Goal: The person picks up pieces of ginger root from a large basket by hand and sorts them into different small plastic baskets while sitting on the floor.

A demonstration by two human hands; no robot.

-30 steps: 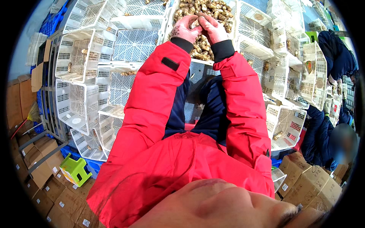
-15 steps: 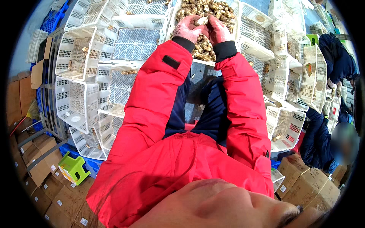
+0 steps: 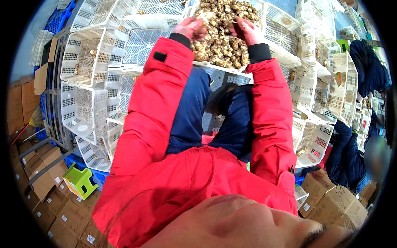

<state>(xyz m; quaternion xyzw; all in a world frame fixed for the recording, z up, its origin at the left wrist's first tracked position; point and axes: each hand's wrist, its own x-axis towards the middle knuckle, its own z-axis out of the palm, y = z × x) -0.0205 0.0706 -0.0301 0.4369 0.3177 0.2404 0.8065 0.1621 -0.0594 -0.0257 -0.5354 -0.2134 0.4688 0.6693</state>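
Observation:
A white plastic crate in front of me is heaped with knobbly brown-and-cream lumps that look like mushrooms. My left hand, in a pinkish glove, is at the crate's left side with its fingers curled in. What lies inside them is hidden; a pale lump shows right beside the fingertips. Over the right part of the heap, my right hand reaches inward with fingers bent and apart, their tips close to the lumps. I can make out nothing held in it.
Perforated white crates surround me, among them a left crate and a right crate, some with a few lumps. A green stool and cardboard boxes stand behind. Another person in dark clothes is at the right.
My hands, together around a pale piece before, have moved apart: the left to the left, the right slightly right. More of the heap shows between them.

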